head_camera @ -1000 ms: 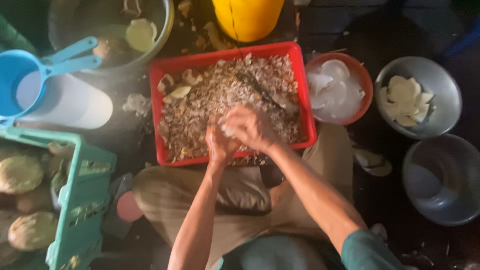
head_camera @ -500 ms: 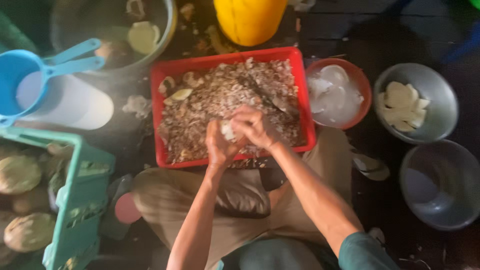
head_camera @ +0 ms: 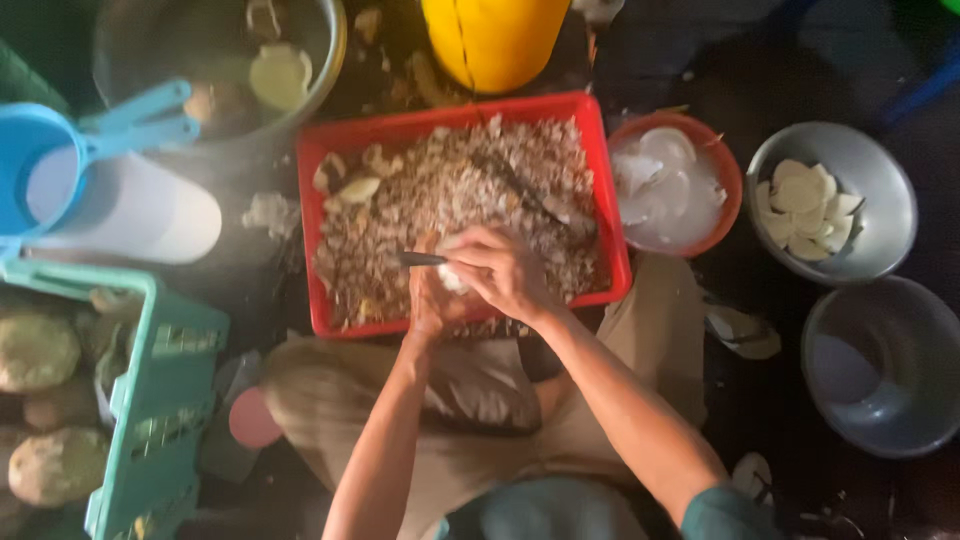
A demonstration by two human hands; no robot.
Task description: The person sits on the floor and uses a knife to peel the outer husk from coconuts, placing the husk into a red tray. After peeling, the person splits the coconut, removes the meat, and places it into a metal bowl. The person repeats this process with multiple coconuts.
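Seated low on the floor, knees apart, red tray (head_camera: 612,200) pulled in against the lap. Both hands work over the tray's near edge.

Left hand (head_camera: 432,300): fingers curled up around a small white piece (head_camera: 452,278), cupping it from below. Right hand (head_camera: 505,268): fingers closed on a knife handle, the dark blade (head_camera: 422,259) sticking out leftward past the white piece. Blade and piece meet just above the heap of brownish peelings (head_camera: 450,200) that fills the tray.

Judgement on doing this well: keep the piece low over the tray so that scraps fall onto the heap and not onto the lap; turn the piece with the left fingers instead of swinging the blade; keep the left thumb behind the edge, since the blade lies close to the palm. Light is poor, so short, shallow strokes seem wise.

Surroundings: dark, wet-looking floor, cluttered.
- Just right of the tray, an orange bowl (head_camera: 722,165) holding pale pieces in water.
- Further right, a metal bowl (head_camera: 880,170) with white slices; below it a second metal bowl (head_camera: 900,420) with some liquid.
- Above the tray, a yellow container (head_camera: 495,40) and a large metal basin (head_camera: 330,40).
- Left: a blue scoop (head_camera: 60,150) resting on a white cylinder (head_camera: 140,215).
- Lower left, a teal crate (head_camera: 150,400) with round brownish husked things; I cannot tell their kind for sure.
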